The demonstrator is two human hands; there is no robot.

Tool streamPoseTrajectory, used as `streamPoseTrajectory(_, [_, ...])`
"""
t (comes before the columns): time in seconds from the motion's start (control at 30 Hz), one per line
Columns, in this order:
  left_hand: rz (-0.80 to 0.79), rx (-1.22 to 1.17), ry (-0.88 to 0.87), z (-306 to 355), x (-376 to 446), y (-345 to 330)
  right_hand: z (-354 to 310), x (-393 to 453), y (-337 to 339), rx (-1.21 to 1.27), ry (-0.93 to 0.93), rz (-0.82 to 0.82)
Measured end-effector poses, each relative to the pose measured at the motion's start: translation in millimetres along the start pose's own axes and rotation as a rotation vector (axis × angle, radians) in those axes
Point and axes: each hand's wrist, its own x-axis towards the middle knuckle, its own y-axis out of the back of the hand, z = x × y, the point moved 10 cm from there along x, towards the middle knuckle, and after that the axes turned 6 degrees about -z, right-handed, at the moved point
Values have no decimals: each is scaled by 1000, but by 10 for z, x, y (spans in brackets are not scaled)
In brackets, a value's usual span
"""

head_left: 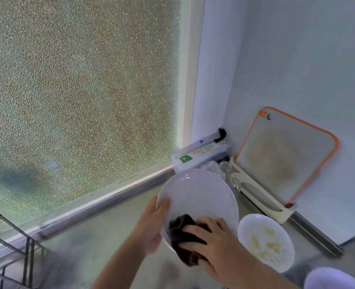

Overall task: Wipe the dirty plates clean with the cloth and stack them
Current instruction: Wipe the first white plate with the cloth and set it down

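Behind everything, the frosted window (78, 90) fills the left of the view, and an orange-edged cutting board (285, 155) leans in its rack against the wall on the right. Below them runs the grey surface (114, 230), where a second white plate (266, 241) lies flat, smeared with yellowish residue, just right of the one being worked on. That tilted plate (195, 197) is held up off the surface with its face toward the person. The left hand (151, 228) grips its left rim, thumb over the edge. The right hand (210, 240) lies with fingers spread, pressing the dark cloth (183, 236) against the plate's lower face. The upper part looks clean already, so the wipe is probably best carried round the lower rim in overlapping strokes, the left hand bracing against the push so the plate cannot slip. A pale rounded edge shows at the bottom right corner; whether it is another plate cannot be told.
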Motion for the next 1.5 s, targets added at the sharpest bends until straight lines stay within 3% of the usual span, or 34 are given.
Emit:
streamPoseTrajectory(0.1, [-105, 60, -48, 84, -7, -66, 237, -217, 141, -84, 54, -22])
streamPoseTrajectory(0.33, [-249, 150, 4, 94, -47, -376, 924, -73, 559, -236, -206, 13])
streamPoseTrajectory(0.57, [-347, 298, 19, 59, -89, -593, 444, 348, 488, -428, 130, 4])
streamPoseTrajectory(0.67, [-334, 336, 10, 43, -101, -586, 413, 369, 438, -491, 162, 2])
streamPoseTrajectory(0.83, [-212, 187, -44, 10, -68, -409, 876, 261, 442, -554, -180, 34])
streamPoseTrajectory(0.93, [-112, 69, -67, -3, -9, -248, 1015, 79, 373, -605, -297, 35])
streamPoseTrajectory(1.07, [-45, -52, -76, 12, 67, -161, 904, -153, 203, -480, -355, 91])
streamPoseTrajectory(1.27, [-12, -103, -17, -123, 173, -229, 194, -73, -71, -110, -167, 55])
streamPoseTrajectory(1.4, [-66, -44, 84, -256, 198, -342, 143, 64, -115, 184, -203, 50])
streamPoseTrajectory(1.5, [-34, -75, 92, -309, 269, -183, 183, -32, -191, 150, -74, -21])
